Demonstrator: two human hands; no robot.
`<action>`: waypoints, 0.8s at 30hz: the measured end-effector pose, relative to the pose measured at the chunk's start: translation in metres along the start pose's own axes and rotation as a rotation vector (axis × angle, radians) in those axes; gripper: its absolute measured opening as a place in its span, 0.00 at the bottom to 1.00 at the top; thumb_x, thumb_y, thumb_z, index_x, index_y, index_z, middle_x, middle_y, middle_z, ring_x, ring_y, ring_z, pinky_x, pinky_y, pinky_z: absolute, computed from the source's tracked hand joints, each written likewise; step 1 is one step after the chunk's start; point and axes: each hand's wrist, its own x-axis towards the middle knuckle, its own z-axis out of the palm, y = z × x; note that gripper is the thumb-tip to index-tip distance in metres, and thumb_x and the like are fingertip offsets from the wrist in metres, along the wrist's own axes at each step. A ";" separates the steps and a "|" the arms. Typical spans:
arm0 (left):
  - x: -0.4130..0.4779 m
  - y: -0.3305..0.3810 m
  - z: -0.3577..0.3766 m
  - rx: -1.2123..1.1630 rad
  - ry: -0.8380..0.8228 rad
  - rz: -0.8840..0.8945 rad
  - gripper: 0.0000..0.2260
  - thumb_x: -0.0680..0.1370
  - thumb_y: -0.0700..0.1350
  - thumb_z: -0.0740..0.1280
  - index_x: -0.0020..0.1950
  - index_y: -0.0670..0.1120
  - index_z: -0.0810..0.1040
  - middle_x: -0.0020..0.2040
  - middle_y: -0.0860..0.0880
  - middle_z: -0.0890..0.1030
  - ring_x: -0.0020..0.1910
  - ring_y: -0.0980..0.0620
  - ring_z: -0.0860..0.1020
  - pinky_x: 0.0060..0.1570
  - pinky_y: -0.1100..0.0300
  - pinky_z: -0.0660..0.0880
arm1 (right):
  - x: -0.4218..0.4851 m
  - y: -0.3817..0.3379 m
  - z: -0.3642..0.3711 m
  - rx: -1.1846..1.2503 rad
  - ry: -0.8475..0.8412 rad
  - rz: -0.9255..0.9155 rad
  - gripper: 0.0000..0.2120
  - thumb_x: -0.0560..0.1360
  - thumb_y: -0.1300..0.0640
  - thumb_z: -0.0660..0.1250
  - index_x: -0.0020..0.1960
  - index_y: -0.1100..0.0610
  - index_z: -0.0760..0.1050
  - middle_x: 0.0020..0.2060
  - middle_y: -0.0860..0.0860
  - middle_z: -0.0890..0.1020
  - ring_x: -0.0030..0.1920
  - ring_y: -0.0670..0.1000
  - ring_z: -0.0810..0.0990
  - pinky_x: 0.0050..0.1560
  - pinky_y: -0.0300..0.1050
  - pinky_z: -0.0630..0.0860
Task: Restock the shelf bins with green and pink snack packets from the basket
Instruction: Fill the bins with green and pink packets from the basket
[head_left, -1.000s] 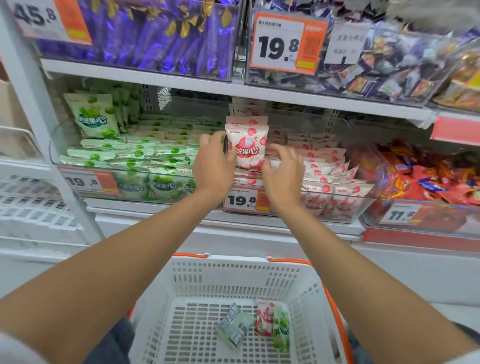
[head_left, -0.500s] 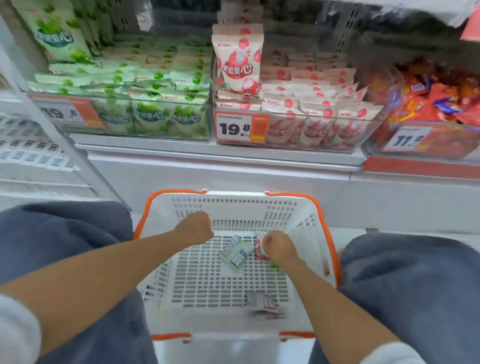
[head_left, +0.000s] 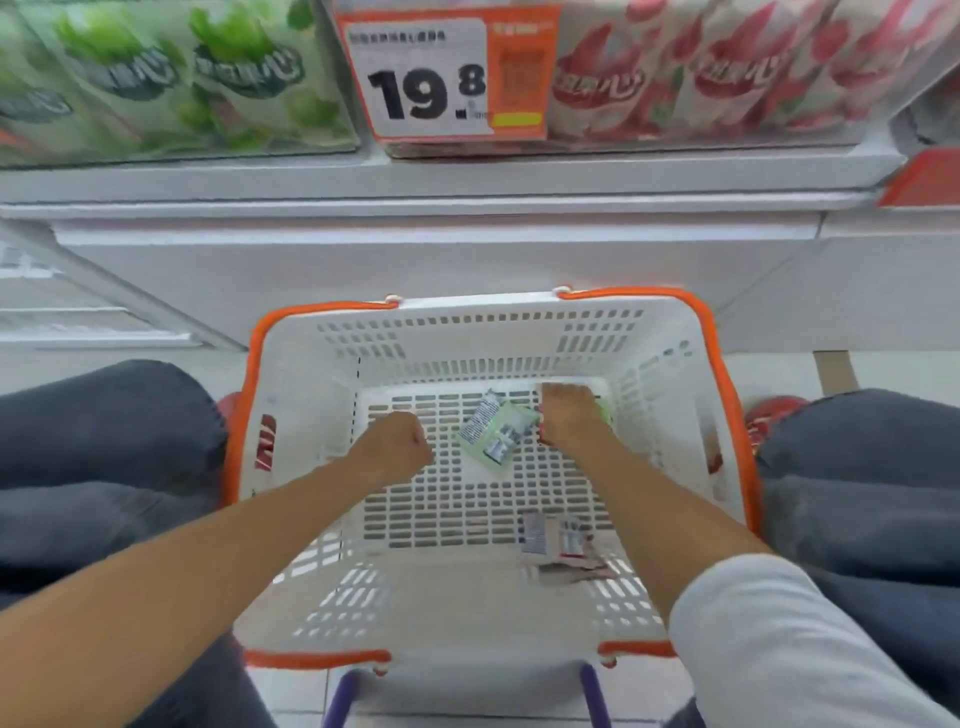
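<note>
In the white slotted plastic basket with its orange rim (head_left: 248, 415), I should slide my fingers under a packet's crinkly edge before lifting. My left hand (head_left: 400, 447) is a bare fist. My right hand (head_left: 569, 421) covers a pink packet (head_left: 540, 434), but I cannot tell whether it grips it. A green-and-white foil snack packet (head_left: 496, 431) lies between my hands.

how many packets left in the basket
4 visible: a green packet mid-floor, a pink packet and a second green packet mostly under the right hand, and a blurred packet at the near end, maybe two.
</note>
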 end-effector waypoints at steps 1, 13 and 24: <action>0.000 -0.001 0.001 -0.019 -0.012 -0.010 0.15 0.75 0.38 0.67 0.29 0.45 0.70 0.32 0.46 0.75 0.33 0.51 0.77 0.36 0.64 0.74 | 0.000 0.001 0.007 -0.087 -0.022 -0.025 0.22 0.74 0.56 0.68 0.65 0.59 0.68 0.60 0.55 0.74 0.61 0.55 0.72 0.66 0.51 0.66; -0.015 0.024 -0.004 -0.163 0.005 0.010 0.07 0.79 0.40 0.64 0.56 0.43 0.77 0.53 0.43 0.80 0.50 0.44 0.79 0.54 0.51 0.77 | -0.021 -0.006 -0.042 0.078 -0.039 -0.178 0.09 0.78 0.59 0.64 0.57 0.58 0.74 0.52 0.52 0.79 0.54 0.54 0.79 0.62 0.49 0.69; -0.080 0.084 -0.106 -0.555 0.412 0.325 0.21 0.84 0.53 0.54 0.35 0.44 0.69 0.32 0.46 0.74 0.36 0.43 0.75 0.39 0.54 0.73 | -0.141 -0.007 -0.253 1.314 0.173 -0.187 0.19 0.71 0.42 0.72 0.52 0.55 0.79 0.47 0.51 0.83 0.45 0.49 0.81 0.47 0.45 0.75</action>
